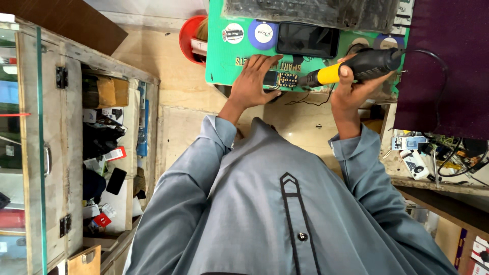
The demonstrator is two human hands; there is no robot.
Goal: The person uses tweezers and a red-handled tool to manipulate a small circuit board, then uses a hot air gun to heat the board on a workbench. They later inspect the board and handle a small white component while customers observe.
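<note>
Item: small circuit board [283, 80], dark with rows of gold contacts, lying on a green work mat [224, 61]. Left hand [254, 81] — fingers spread, pressed flat on the mat and pinning the board's near edge, closed on nothing. Right hand [356, 76] — wrapped firmly round a soldering iron [351, 67], black grip with yellow collar, its tip pointing at the board's right side; contact cannot be judged. The board sits between the two hands, touching the left fingers. Hazards: the hot tip lies close to the left fingertips, so a slip could likely burn them; the trailing black cable [433, 63] could snag and jerk the iron. A dark phone [307, 39] rests just beyond.
</note>
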